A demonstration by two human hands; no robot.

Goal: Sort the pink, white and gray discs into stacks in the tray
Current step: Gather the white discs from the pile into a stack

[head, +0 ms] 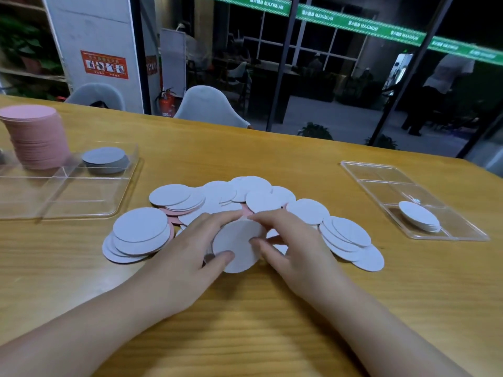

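Step in hand, as judged: gathering white discs from the loose pile; left hand (pixel 187 248) and right hand (pixel 288 240) both pinch the rim of a small white stack (pixel 236 246) just above the tabletop (pixel 245 322); next move likely calls for a level carry to the right tray (pixel 462 229), where white discs (pixel 419 216) lie; discs thin, flat, round, matte; pile (pixel 239 202) mostly white, pink edges beneath; left tray (pixel 119 202), clear plastic, holds a tall pink stack (pixel 35 140) and low gray stack (pixel 104 159).

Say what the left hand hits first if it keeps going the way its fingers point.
Probably the right hand: the left hand points right and slightly away, across the white disc both hold. Depth is unclear; it may meet the loose discs behind.
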